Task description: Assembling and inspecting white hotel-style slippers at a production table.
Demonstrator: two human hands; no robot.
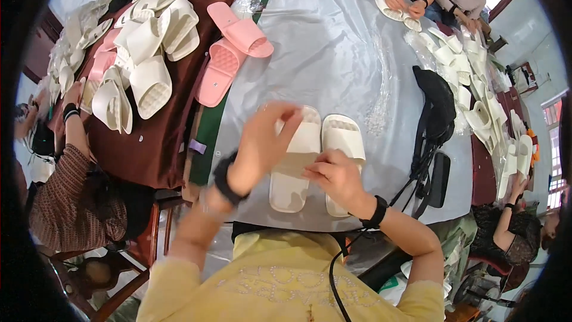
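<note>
A pair of cream-white slide slippers lies side by side on the grey-white sheet, close in front of me. My left hand is over the upper part of the left slipper, blurred by motion, so its grip is unclear. Over the right slipper, my right hand has thumb and fingertips drawn together in a pinch near the gap between the pair. Whatever is between those fingertips, if anything, is too small to make out. Both wrists wear black bands.
Two pink slippers lie at the sheet's left edge. White slippers are heaped on the brown-covered table at left, with more white slippers at right. A black waist bag with straps rests right of the pair. Co-workers sit around.
</note>
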